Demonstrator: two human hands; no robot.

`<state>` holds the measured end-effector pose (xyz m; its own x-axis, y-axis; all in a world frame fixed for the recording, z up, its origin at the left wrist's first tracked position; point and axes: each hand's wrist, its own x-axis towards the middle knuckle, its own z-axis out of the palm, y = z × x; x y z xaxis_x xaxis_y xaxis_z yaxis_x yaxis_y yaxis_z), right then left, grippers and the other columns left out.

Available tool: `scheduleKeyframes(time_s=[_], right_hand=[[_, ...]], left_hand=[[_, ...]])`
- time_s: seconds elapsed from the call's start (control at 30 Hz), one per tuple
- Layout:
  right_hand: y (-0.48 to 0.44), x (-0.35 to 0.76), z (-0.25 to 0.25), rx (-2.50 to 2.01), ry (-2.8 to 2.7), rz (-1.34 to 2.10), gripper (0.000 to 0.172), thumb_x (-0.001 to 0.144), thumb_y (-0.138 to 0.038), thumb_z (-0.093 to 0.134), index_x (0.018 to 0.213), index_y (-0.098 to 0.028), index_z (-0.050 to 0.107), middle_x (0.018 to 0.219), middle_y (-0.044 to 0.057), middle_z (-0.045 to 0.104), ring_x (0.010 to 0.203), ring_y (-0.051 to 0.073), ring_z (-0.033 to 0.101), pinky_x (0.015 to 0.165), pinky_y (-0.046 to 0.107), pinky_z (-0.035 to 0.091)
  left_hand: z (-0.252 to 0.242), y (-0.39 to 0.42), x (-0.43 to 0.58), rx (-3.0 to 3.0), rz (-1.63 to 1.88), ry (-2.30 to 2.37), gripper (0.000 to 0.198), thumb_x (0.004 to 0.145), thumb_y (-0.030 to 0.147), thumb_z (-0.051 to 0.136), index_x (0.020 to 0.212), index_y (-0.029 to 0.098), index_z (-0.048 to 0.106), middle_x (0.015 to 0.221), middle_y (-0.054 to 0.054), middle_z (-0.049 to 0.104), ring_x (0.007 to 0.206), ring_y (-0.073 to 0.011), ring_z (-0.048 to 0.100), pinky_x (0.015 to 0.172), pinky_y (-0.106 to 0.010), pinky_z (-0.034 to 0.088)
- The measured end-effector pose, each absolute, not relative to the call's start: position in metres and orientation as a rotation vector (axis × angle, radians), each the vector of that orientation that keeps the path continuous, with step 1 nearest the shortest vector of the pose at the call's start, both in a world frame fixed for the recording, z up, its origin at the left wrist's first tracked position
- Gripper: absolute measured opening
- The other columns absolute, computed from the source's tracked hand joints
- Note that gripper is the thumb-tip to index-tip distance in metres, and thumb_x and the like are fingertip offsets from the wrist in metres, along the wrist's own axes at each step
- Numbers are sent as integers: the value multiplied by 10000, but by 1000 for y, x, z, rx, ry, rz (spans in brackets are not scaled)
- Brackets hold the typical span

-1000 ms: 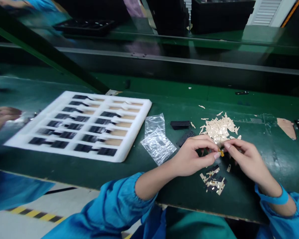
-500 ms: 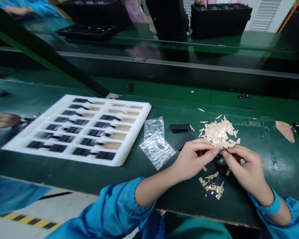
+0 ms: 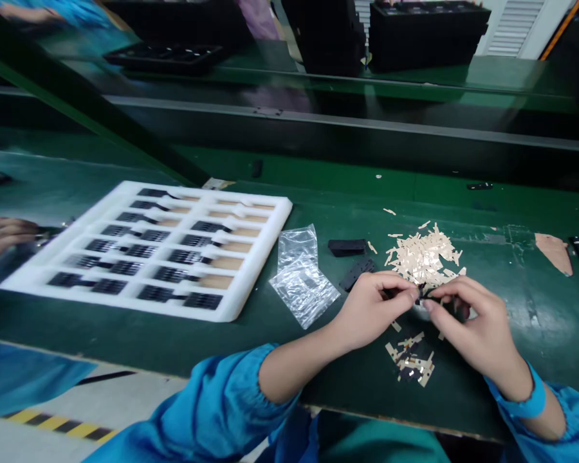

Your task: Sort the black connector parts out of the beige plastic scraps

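Observation:
My left hand [image 3: 374, 307] and my right hand [image 3: 468, 321] meet fingertip to fingertip over the green bench, both pinching one small dark part [image 3: 421, 294]. Just beyond the fingers lies a heap of pale cream strips [image 3: 422, 254]. Below my hands sits a smaller cluster of strips and dark bits [image 3: 412, 364]. Two black parts [image 3: 347, 247] lie left of the heap.
A white foam tray [image 3: 265, 241] with rows of black parts in its slots lies at the left. Clear plastic bags [image 3: 302, 276] sit beside it. Another person's hand [image 3: 2, 235] shows at the far left edge. Black trays [image 3: 427, 32] stand on the far shelf.
A small orange-tipped piece between my fingers a second ago is replaced by a dark part. My hands have sunk slightly toward the bench. The view shifted a little.

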<state>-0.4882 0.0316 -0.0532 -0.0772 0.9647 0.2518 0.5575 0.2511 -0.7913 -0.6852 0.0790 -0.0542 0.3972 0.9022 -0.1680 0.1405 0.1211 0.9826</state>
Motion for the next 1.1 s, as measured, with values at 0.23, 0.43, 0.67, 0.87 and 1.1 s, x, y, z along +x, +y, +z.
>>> scheduleKeyframes(time_s=[0.23, 0.43, 0.67, 0.87, 1.1], right_hand=[[37, -488, -53, -1436, -1268, 1215, 198, 855, -390, 764, 793, -204, 743, 742, 24, 657, 621, 138, 517, 557, 251, 425], [38, -490, -53, -1449, -1170, 1292, 198, 812, -391, 785, 774, -201, 743, 760, 42, 676, 662, 155, 539, 561, 251, 414], [36, -495, -53, -1462, -1151, 1238, 207, 816, -389, 767, 772, -192, 727, 764, 51, 677, 656, 165, 556, 545, 256, 422], [37, -491, -55, -1383, -1054, 1385, 194, 811, -361, 811, 775, -185, 738, 747, 31, 668, 643, 134, 546, 571, 228, 426], [38, -488, -56, -1332, -840, 1562, 278, 764, -412, 879, 774, -169, 743, 655, 0, 576, 537, 82, 393, 483, 203, 287]], left_hand=[[-48, 75, -685, 1438, 692, 984, 178, 831, 281, 709, 870, 133, 800, 807, -36, 684, 659, -99, 587, 568, -209, 420], [-49, 74, -686, 1502, 731, 960, 161, 847, 267, 711, 884, 139, 800, 808, -37, 694, 670, -101, 598, 579, -209, 436], [-49, 74, -686, 1640, 755, 972, 140, 866, 237, 693, 898, 157, 803, 825, -39, 726, 690, -111, 607, 608, -227, 445], [-47, 76, -686, 1458, 698, 955, 149, 838, 268, 711, 884, 151, 792, 822, -32, 683, 687, -107, 583, 596, -224, 423], [-51, 82, -688, 1143, 614, 848, 252, 805, 361, 807, 895, 131, 751, 826, -18, 648, 743, -113, 563, 677, -242, 420]])
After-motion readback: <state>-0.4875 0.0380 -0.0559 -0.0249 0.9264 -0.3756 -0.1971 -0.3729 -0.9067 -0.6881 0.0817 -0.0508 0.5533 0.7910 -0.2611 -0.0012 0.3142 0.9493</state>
